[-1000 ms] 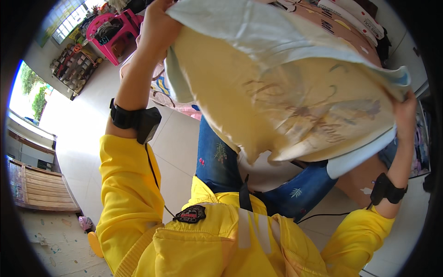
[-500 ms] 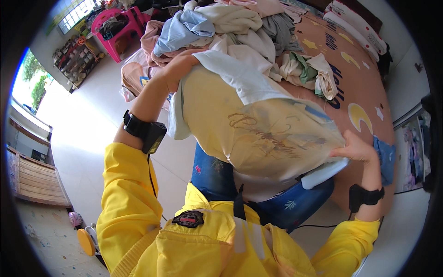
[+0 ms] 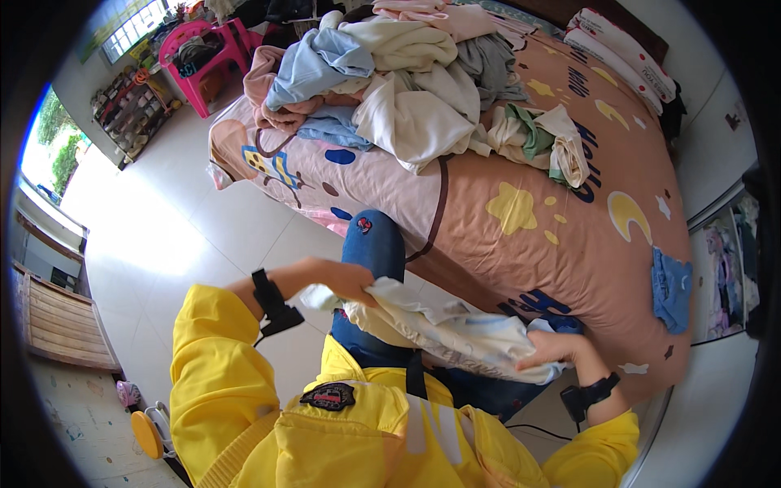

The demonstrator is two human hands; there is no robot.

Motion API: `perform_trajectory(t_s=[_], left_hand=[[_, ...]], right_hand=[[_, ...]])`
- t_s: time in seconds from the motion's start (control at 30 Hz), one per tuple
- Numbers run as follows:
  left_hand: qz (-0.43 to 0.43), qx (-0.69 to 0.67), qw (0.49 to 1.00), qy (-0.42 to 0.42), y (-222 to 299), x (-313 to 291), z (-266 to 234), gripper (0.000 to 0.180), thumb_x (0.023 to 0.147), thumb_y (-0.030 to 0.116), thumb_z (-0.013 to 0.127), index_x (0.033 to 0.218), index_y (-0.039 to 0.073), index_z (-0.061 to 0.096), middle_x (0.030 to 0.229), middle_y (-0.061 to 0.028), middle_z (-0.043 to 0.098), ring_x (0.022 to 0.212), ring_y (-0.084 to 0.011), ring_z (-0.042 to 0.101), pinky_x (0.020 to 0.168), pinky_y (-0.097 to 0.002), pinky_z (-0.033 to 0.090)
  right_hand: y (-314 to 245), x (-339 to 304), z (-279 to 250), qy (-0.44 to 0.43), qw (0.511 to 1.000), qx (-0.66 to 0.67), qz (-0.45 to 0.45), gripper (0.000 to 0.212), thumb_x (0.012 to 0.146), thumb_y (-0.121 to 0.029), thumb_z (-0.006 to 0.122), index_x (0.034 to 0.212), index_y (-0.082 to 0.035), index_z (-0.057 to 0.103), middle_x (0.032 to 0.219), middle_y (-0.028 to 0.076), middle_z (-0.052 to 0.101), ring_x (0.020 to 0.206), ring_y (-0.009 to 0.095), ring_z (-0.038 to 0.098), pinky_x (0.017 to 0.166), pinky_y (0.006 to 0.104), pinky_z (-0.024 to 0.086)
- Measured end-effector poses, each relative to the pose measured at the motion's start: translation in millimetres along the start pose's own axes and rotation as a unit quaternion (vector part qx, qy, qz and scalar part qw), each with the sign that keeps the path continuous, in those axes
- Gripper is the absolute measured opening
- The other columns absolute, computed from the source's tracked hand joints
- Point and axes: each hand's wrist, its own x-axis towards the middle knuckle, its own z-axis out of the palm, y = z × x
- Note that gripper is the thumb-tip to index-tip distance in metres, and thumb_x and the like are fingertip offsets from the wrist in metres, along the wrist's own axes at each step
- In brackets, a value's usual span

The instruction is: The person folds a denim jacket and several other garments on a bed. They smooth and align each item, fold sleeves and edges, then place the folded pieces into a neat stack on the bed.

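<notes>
A cream and pale-blue garment (image 3: 455,329), perhaps a T-shirt, is stretched between my hands in a narrow bunch over my lap. My left hand (image 3: 343,279) is closed on its left end, with a bit of pale cloth hanging out past the wrist. At the other end, my right hand (image 3: 551,348) grips the cloth, thumb on top. Much of the garment is gathered, so its full shape is hidden. My blue jeans (image 3: 376,244) show beneath and beside it.
A heap of crumpled clothes (image 3: 415,106) lies on the bed's brown patterned sheet (image 3: 464,244). A rolled cream and green garment (image 3: 541,138) is beside it. Folded blue cloth (image 3: 671,289) rests at the bed's right edge. A pink chair (image 3: 203,57) stands far left.
Both hands have come down and toward me, bringing the garment from spread out over the bed's edge to bunched above my lap. The heap behind is now uncovered.
</notes>
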Motion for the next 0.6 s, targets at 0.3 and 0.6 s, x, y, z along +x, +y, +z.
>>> perform_trajectory(t_s=[0.3, 0.6], left_hand=[[0.225, 0.142, 0.945, 0.189, 13.9, 15.5, 66.3, 0.038, 0.073, 0.026, 0.080, 0.103, 0.004, 0.069, 0.112, -0.0131, 0.063, 0.107, -0.0317, 0.057, 0.092, -0.0421, 0.045], [0.133, -0.322, 0.936, 0.051, 30.7, -12.5, 9.3, 0.033, 0.087, 0.008, 0.072, 0.118, 0.002, 0.063, 0.104, -0.0033, 0.069, 0.096, -0.0114, 0.061, 0.085, -0.0293, 0.051]], right_hand=[[-10.7, 13.1, 60.0, 0.113, 0.872, -0.464, 0.103, 0.042, 0.073, -0.031, 0.078, 0.101, -0.001, 0.069, 0.091, 0.019, 0.072, 0.086, 0.036, 0.071, 0.078, 0.0449, 0.055], [6.1, 9.0, 12.6, 0.268, 0.957, 0.067, -0.084, 0.039, 0.076, -0.006, 0.069, 0.113, 0.003, 0.064, 0.112, 0.008, 0.063, 0.107, 0.021, 0.061, 0.092, 0.0317, 0.048]])
